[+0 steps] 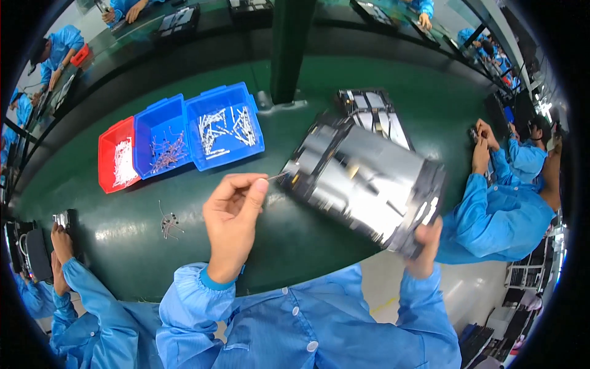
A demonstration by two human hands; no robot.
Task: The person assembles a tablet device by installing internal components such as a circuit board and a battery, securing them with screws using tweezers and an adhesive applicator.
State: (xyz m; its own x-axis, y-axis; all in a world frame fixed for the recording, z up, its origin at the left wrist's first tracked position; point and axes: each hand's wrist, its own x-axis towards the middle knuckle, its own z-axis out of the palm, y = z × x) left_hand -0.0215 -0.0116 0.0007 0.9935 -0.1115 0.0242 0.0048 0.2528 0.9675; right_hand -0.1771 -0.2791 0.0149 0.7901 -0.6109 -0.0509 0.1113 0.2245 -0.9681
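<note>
My left hand (232, 218) pinches a thin wire (278, 176) between thumb and forefinger. The wire reaches the left corner of an opened tablet-like device (362, 178), with silver panels and a black frame; whether they touch I cannot tell. My right hand (425, 246), smeared by motion, grips that device by its near right corner and holds it tilted above the green table. Behind it lies a second opened device (376, 111), partly covered by the first. Left of my left hand, a small heap of thin-wired parts (171, 225) lies on the table.
A red bin (104, 161) of white pieces, a blue bin (142, 126) of wired parts and another blue bin (255, 132) of black-and-white strips stand side by side. A green post (291, 55) rises behind. Co-workers (504, 209) sit on both sides.
</note>
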